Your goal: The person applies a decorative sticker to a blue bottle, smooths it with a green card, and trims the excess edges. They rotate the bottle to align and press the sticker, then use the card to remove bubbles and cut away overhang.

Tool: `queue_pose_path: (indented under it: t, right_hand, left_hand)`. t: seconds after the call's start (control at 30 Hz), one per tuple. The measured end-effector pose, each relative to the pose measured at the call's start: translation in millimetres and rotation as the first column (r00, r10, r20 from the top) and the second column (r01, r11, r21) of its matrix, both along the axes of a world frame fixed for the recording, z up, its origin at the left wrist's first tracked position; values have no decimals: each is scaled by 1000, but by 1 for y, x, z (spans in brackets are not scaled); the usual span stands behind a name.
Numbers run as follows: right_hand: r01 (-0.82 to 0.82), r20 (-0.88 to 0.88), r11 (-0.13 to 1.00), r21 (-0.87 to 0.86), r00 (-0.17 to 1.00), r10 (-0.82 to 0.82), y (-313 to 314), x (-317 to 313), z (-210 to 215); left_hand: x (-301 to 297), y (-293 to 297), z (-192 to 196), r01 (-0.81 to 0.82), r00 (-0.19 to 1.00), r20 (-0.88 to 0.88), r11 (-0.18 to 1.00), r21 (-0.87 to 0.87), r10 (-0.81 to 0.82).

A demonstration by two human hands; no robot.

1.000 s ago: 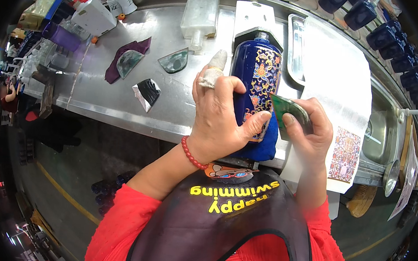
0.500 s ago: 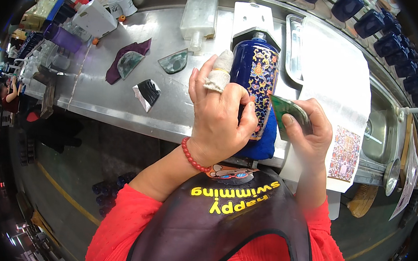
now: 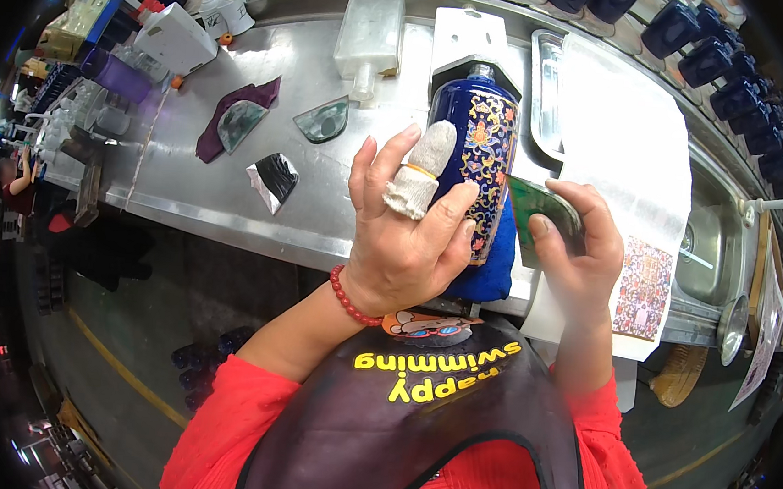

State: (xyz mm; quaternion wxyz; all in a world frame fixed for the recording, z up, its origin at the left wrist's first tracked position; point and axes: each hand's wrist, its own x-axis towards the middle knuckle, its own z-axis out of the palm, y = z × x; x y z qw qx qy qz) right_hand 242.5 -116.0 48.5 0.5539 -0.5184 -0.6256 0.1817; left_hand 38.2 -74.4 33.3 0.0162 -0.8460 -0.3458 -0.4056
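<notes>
A dark blue bottle [image 3: 452, 111] lies on a blue cloth [image 3: 492, 275], its neck pointing away from me. A colourful floral decal [image 3: 491, 147] covers its upper side. My left hand [image 3: 407, 227] rests at the bottle's left side, its index fingertip touching the decal's lower part and its other fingers spread. A grey-white fabric sleeve [image 3: 431, 156] covers one finger of that hand. On the other side, my right hand [image 3: 585, 241] pinches a thin green scraper [image 3: 532, 210] between thumb and fingers, with its edge close against the bottle's right side.
A white stand [image 3: 468, 34] is behind the bottle's neck. Left on the metal table [image 3: 321, 202] lie two rounded scrapers [image 3: 321, 118], a purple cloth [image 3: 211, 138], a foil piece [image 3: 272, 180] and a clear bottle [image 3: 369, 36]. Right are a decal sheet [image 3: 646, 287], a tray [image 3: 546, 91] and a sink [image 3: 714, 233].
My left hand has shifted slightly down and turned, its index finger straightening along the decal. My right fingers have opened a little around the scraper, which stays near the bottle.
</notes>
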Motion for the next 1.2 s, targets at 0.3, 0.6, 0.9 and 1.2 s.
queue_pose_path:
  t: [0.3, 0.6, 0.9, 1.2]
  right_hand:
    - [-170, 540, 968, 185, 840, 45, 5, -7, 23]
    - [-167, 640, 964, 206, 769, -3, 6, -16, 24]
    - [-135, 652, 967, 216, 757, -40, 2, -18, 23]
    - [-113, 646, 973, 200, 762, -45, 2, -19, 22]
  left_hand:
    - [-10, -2, -9, 33, 999, -22, 998, 44, -32]
    - [-17, -1, -13, 64, 998, 13, 998, 15, -65]
    - [-17, 0, -14, 80, 996, 35, 997, -10, -80]
    - [-17, 0, -14, 82, 996, 41, 997, -12, -81]
